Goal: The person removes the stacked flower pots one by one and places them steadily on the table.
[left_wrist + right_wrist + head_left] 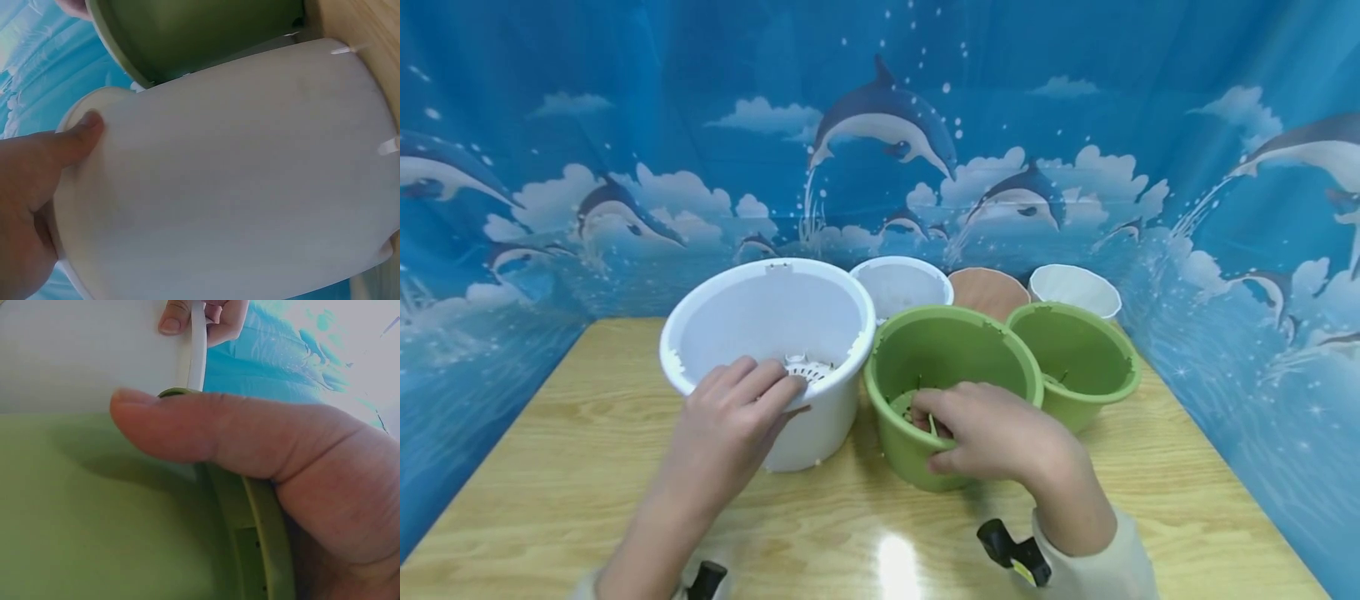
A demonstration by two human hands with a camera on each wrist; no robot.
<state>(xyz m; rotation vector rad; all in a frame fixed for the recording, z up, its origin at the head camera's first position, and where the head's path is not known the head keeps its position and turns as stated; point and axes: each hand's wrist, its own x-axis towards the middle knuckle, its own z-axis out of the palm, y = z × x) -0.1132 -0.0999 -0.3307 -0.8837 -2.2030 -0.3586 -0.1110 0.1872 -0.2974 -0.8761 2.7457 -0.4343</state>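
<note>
A large white plastic flowerpot with a slotted bottom stands at the left of the group. My left hand grips its near rim, fingers over the inside. In the left wrist view the thumb presses on the pot's outer wall. To its right is a green flowerpot, whose near rim my right hand holds, with fingers curled inside. The right wrist view has the right thumb along the green outer wall. Both pots sit upright on the table in the head view.
A second green pot stands at the right. Behind are a smaller white pot, a terracotta-coloured pot and a white pot with an angular rim. A dolphin-print curtain surrounds the wooden table.
</note>
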